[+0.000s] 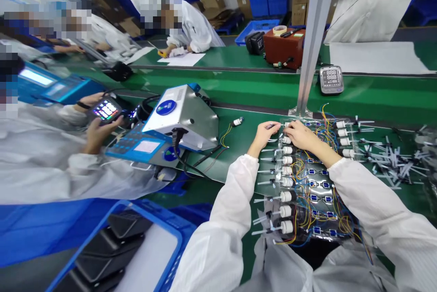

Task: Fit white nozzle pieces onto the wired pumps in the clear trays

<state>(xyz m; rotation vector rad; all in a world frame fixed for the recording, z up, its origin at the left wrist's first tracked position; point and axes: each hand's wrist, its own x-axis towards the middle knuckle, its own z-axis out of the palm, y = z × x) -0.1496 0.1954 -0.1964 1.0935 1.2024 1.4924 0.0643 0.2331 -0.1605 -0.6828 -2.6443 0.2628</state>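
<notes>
My left hand [265, 135] is at the upper left corner of a clear tray [321, 178], its fingers pinched around a thin tube end. My right hand [300, 135] reaches over the same corner from the right, fingertips closed at a small white part beside the left fingers. Down the tray's left side runs a column of white cylindrical parts [287, 170] with pale tubes pointing left. Small blue boards and yellow, blue and red wires lie between that column and a shorter one on the right. The exact part between my fingertips is too small to make out.
Loose white tubes [396, 164] with black fittings are piled right of the tray. A metal post [312, 46] rises behind it. A wired part [236, 122] and a white-blue machine [184, 117] are left. People work left and across. A blue crate [177, 237] stands lower left.
</notes>
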